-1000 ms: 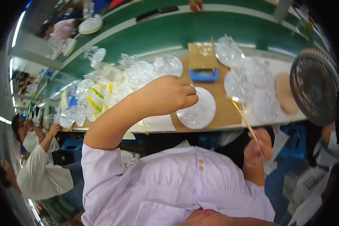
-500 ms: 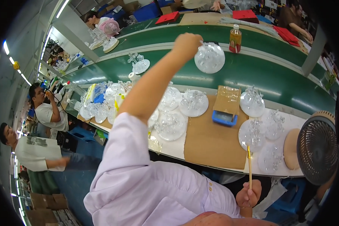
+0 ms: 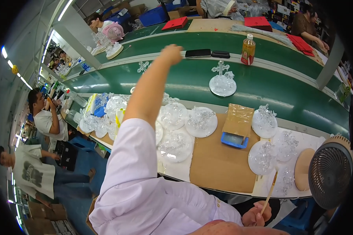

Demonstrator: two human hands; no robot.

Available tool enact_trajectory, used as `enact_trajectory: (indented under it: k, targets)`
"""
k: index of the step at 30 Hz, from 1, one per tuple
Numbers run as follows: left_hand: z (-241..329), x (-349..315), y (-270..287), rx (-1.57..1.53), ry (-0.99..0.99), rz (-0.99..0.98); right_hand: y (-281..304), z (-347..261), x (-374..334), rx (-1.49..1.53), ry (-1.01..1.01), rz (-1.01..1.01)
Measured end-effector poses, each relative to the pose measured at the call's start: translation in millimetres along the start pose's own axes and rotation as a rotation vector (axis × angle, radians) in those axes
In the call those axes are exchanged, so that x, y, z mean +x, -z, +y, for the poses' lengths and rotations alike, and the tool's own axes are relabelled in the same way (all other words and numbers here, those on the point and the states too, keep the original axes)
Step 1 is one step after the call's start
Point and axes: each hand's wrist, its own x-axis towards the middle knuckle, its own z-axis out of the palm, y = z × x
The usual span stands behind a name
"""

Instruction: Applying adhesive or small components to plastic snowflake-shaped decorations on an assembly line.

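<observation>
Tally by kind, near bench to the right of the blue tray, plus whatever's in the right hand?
Clear ornaments on round white bases, right of the blue tray: 4
Fan: 1
Brush, in the right hand: 1
Total: 6

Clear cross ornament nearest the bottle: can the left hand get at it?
Probably yes: the left hand is outstretched near the black phone, and nothing appears to stand between it and the clear cross ornament.
</observation>
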Motion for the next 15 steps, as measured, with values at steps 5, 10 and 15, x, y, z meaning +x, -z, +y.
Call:
enact_trajectory:
  k: [5, 10, 15]
  targets:
    - [-71, -11, -14, 0.257, 0.294, -0.116, 5, -8, 15, -0.252, 0.004, -0.242]
    - [-132, 15, -100, 0.167, 0.455, -0.196, -9, 4, 18, -0.272, 0.032, -0.347]
    - [-158, 72, -177, 0.413, -0.022, -0.422, -17, 7, 32, -0.265, 0.046, -0.332]
